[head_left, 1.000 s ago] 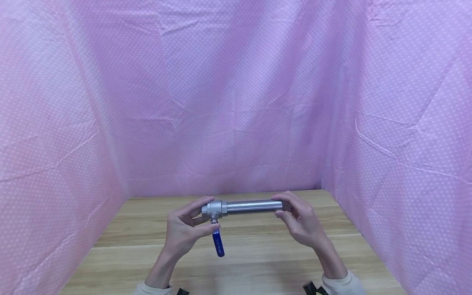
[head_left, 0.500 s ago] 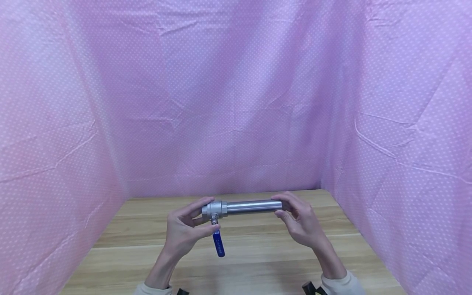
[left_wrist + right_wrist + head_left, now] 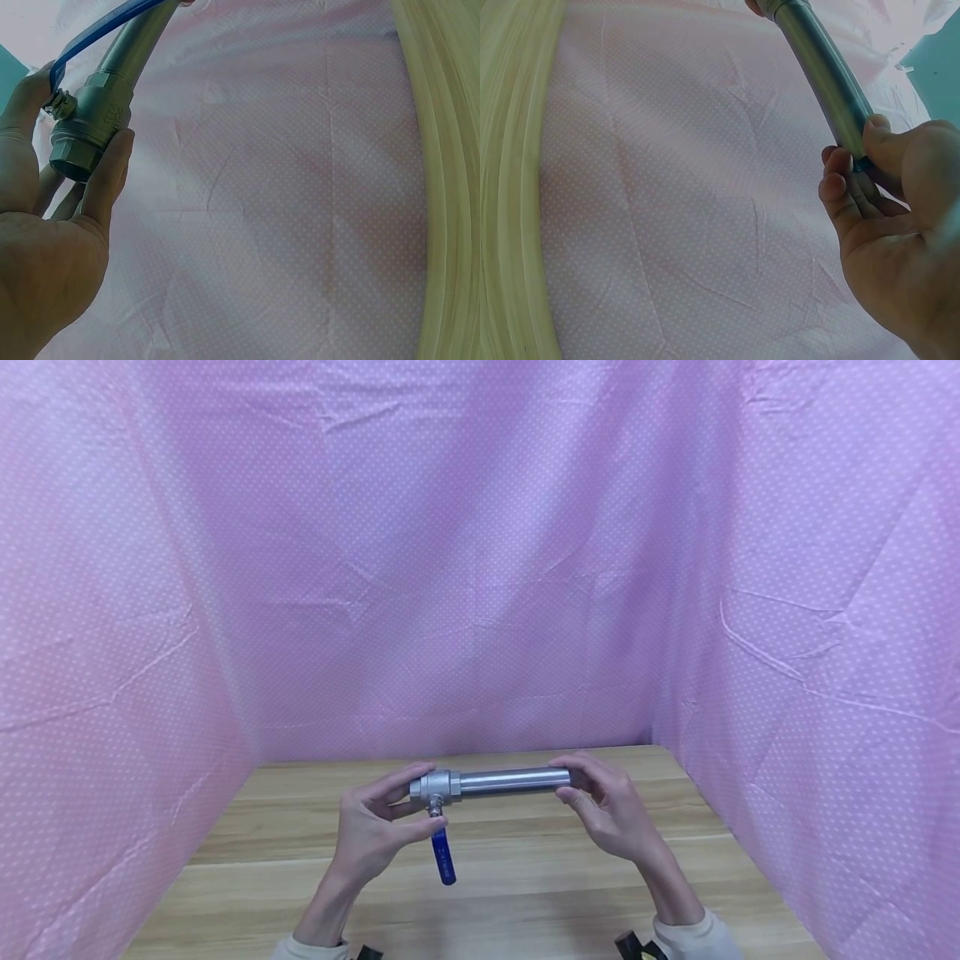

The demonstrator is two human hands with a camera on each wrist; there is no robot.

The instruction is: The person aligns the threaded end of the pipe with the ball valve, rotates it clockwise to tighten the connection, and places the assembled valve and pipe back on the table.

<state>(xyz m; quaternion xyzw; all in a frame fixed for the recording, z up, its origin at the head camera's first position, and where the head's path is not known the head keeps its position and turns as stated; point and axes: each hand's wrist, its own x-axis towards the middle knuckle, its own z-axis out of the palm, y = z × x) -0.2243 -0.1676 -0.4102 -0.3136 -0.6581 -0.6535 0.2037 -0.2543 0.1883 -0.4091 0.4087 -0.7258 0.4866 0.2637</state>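
A metal ball valve (image 3: 437, 787) with a blue lever handle (image 3: 443, 857) is joined to a straight steel pipe (image 3: 514, 781), and the two lie in one line, held level in the air over the table. My left hand (image 3: 369, 828) grips the valve body, its thumb against the top of the lever near the stem. At the pipe's far right end, my right hand (image 3: 609, 808) pinches it between thumb and fingers. The left wrist view shows the valve's open hexagonal end (image 3: 75, 159) between the fingers. Where pipe and valve meet, any thread is hidden.
Below the hands is a wood-grain table (image 3: 495, 902). Pink dotted cloth (image 3: 465, 568) hangs behind it and along both sides. Dark wrist-mounted pieces (image 3: 630, 945) show at the sleeves near the bottom edge.
The right hand and the pipe's right end have shifted very slightly left in the head view. Both hands keep the same hold on the valve and pipe.
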